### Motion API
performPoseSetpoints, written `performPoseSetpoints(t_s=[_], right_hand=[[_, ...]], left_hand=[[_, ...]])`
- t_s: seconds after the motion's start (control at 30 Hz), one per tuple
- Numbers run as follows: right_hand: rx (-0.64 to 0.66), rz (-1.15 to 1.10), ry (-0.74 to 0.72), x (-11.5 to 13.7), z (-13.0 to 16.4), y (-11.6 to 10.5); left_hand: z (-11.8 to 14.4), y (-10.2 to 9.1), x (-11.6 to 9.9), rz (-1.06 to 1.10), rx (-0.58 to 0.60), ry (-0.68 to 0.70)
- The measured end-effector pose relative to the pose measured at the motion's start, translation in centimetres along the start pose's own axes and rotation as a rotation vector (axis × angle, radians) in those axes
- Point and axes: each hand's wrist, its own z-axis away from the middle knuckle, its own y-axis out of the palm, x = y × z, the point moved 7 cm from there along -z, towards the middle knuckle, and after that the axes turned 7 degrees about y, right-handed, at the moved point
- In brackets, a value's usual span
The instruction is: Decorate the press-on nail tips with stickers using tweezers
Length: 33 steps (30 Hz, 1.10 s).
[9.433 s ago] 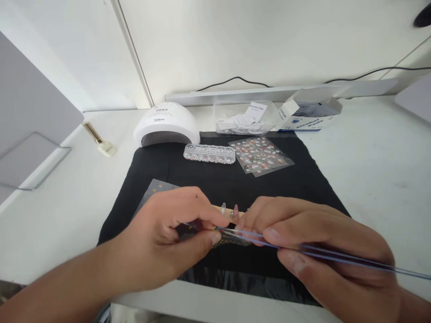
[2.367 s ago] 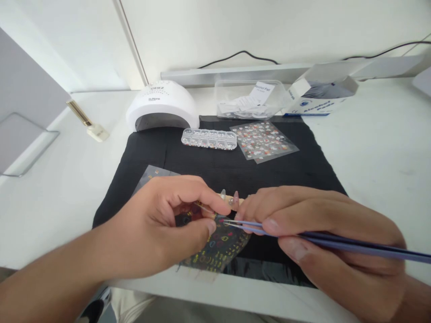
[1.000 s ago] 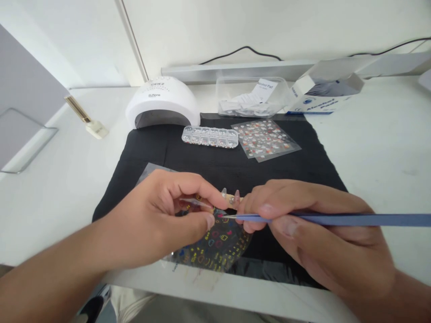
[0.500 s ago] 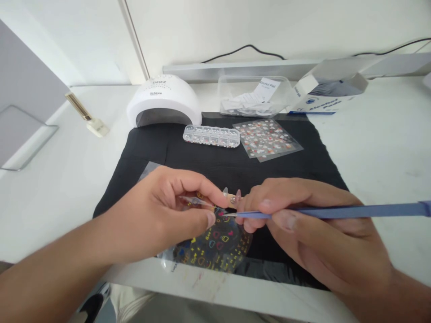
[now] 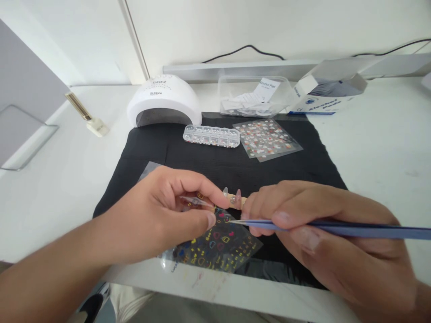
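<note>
Above black cloth (image 5: 202, 161) (white desk (image 5: 387, 134)) — tweezers (image 5: 357, 230) are held.

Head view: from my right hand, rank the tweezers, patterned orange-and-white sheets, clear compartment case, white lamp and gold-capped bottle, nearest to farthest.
From the right hand:
1. Tweezers: held in it.
2. Orange-and-white sheets: beyond it, on the black mat.
3. Compartment case: left of the sheets.
4. White lamp: behind the case, leftward.
5. Gold-capped bottle: far left.
</note>
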Motion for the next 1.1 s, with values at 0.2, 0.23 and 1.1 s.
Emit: performPoseSetpoints(t_s=[0.2, 0.23, 1.1], right_hand=[[-0.007, 0.142, -0.028, 0.4, -0.1, 0.0], [-0.005, 0.149, -0.031, 0.4, -0.1, 0.0], [0.059, -0.058, -0.043, -0.3, -0.1, 0.2]], left_hand=[[-0.1, 0.2, 0.1, 0.020, 0.012, -0.026], [-0.1, 0.2, 0.1, 0.021, 0.011, -0.026], [0.3, 0.1, 0.1, 0.097, 0.025, 0.002]])
